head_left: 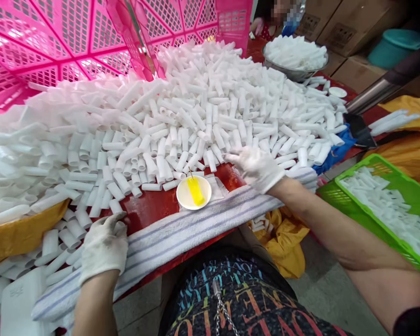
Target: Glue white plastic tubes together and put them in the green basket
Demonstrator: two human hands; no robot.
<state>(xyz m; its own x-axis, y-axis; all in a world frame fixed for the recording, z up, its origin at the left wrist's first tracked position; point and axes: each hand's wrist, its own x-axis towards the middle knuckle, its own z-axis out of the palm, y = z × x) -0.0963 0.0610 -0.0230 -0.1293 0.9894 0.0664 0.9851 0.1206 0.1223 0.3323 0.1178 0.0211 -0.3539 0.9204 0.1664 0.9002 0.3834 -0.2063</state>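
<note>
My left hand point(105, 245), in a white glove, is at the table's front left edge, beside loose white plastic tubes point(70, 238). Its fingers are curled, and whatever may be in them cannot be made out. On the right, my gloved right hand point(255, 169) reaches over the red table point(142, 207) with its fingers stretched out at the front of a large heap of white tubes point(210, 112). Between both hands stands a small white dish point(184, 198) holding a yellow block point(195, 190) with a thin pin-like piece at its top.
A striped towel point(182, 233) covers the table's front edge. Pink crates point(73, 37) stand behind the heap. A metal bowl point(296, 72) of tubes is at the back right, near another person. A green basket point(357, 219) of white pieces sits low at right.
</note>
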